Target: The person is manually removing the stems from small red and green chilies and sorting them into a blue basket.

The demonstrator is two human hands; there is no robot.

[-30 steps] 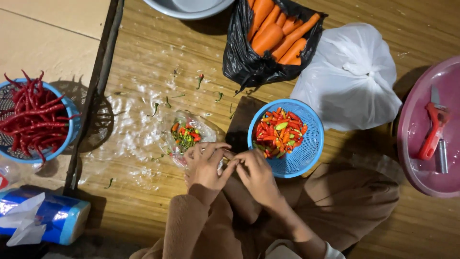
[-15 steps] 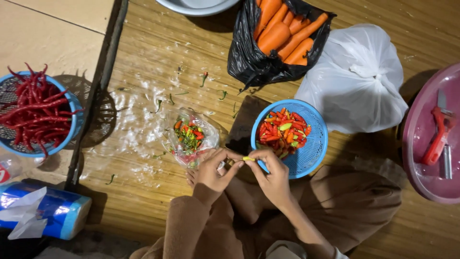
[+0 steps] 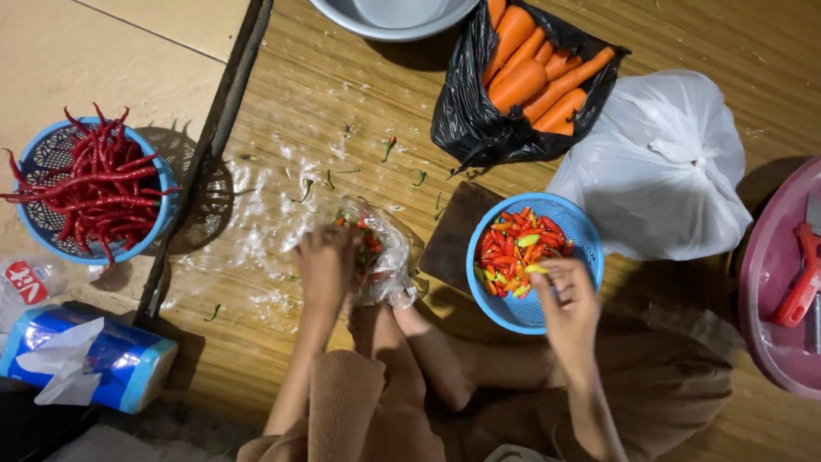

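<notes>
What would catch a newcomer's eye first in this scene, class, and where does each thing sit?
The long red chillies heaped in a blue basket at far left stand out, as do the orange carrots spilling from a black bag at the top. In the middle, the right hand reaches into a blue bowl of small mixed chillies, while the left hand rests on a clear plastic bag.

Plastic and wood all round

The left hand (image 3: 325,269) pressed crinkly, glossy clear plastic bag (image 3: 380,257); the right hand (image 3: 569,304) met a blue plastic mesh basket (image 3: 581,235) on grainy, faintly shiny wooden flooring (image 3: 342,85).
</notes>
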